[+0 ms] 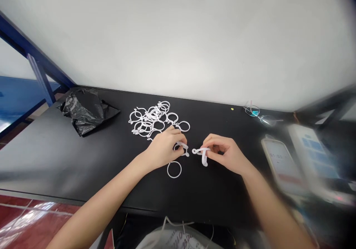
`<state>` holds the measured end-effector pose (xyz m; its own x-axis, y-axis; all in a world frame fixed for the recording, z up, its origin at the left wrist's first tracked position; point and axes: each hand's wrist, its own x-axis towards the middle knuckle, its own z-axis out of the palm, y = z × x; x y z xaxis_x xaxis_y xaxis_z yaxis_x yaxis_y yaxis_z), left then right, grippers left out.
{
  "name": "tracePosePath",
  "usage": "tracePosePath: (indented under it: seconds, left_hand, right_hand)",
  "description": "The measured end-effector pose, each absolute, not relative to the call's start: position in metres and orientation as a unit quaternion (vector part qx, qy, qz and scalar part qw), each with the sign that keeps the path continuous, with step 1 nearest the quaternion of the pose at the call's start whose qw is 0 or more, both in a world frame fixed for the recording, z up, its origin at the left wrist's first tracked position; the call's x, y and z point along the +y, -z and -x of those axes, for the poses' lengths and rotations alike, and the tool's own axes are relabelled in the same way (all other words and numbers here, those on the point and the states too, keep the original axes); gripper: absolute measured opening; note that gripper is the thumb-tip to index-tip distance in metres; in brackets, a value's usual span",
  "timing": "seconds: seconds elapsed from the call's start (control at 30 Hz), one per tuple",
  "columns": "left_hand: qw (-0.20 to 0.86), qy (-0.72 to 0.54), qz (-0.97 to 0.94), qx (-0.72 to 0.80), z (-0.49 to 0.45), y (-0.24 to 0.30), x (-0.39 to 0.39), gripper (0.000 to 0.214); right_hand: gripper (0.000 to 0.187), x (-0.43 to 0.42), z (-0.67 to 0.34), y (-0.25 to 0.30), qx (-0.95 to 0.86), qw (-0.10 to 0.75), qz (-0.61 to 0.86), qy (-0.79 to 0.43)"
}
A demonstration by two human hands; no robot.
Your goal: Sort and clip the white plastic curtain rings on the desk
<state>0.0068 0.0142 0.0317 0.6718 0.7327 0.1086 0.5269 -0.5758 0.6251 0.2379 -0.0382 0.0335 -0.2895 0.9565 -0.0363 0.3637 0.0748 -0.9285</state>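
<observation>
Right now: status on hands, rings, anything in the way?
Left hand pinching white ring; right hand gripping another. Pile just beyond left hand. Loose ring on near side, possibly in the way.

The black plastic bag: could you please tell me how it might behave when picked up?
The black plastic bag is probably floppy, as it lies crumpled in loose folds. It looks light, its film seeming thin, though any contents are hidden. Its sheen suggests it may slip.
</observation>
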Motion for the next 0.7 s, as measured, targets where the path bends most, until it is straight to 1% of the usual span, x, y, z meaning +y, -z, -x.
tracePosePath:
  seconds: [0.17,0.27,0.33,0.4,0.47,0.53,0.6,0.7]
  left_hand:
    - [0.313,-0.285,-0.833,0.356,0.002,-0.039,0.022,0.011]
    - [0.354,-0.335,-0.788,0.376,0.008,-0.044,0.028,0.011]
    - [0.388,-0.35,-0.759,0.388,0.011,-0.046,0.03,0.014]
    - [0.427,-0.351,-0.732,0.398,0.012,-0.047,0.031,0.024]
    - [0.468,-0.334,-0.71,0.406,0.013,-0.047,0.031,0.034]
    - [0.513,-0.311,-0.689,0.406,0.013,-0.046,0.031,0.039]
    - [0.57,-0.302,-0.653,0.396,0.012,-0.044,0.031,0.041]
    - [0.647,-0.315,-0.568,0.398,0.009,-0.04,0.032,0.042]
  right_hand:
    - [0.01,-0.04,-0.219,-0.026,-0.653,0.316,0.462,-0.509]
    - [0.012,-0.042,-0.196,-0.021,-0.667,0.278,0.461,-0.515]
    - [0.01,-0.042,-0.181,-0.018,-0.69,0.253,0.479,-0.479]
    - [0.007,-0.039,-0.17,-0.018,-0.72,0.208,0.507,-0.426]
    - [0.011,-0.035,-0.166,-0.021,-0.744,0.158,0.53,-0.374]
    - [0.012,-0.031,-0.168,-0.025,-0.758,0.126,0.542,-0.341]
    - [0.012,-0.025,-0.177,-0.031,-0.757,0.122,0.543,-0.343]
    - [0.014,-0.019,-0.194,-0.037,-0.739,0.171,0.529,-0.381]
